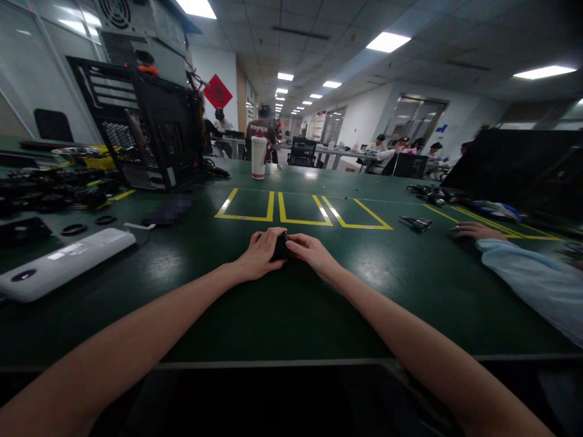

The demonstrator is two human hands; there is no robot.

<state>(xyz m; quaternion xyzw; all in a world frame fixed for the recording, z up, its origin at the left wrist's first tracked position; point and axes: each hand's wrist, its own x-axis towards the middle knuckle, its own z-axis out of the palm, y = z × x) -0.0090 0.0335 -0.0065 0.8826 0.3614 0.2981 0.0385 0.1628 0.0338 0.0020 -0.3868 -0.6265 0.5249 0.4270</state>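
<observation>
So yeah, left hand point(260, 254) is wrapped around a small black object point(281, 247) — right hand point(310, 250) gripping its right side — yellow tape point(304, 223) just beyond both.

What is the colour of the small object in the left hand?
The small object is black; see the head view.

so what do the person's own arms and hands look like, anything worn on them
The left hand and right hand are ungloved, with slim fingers. Both forearms are bare as far as the view shows: no sleeve, watch, bracelet, cable or marking to be seen. Any ring would be too small to tell. The pale blue sleeve at right is someone else's.
</observation>
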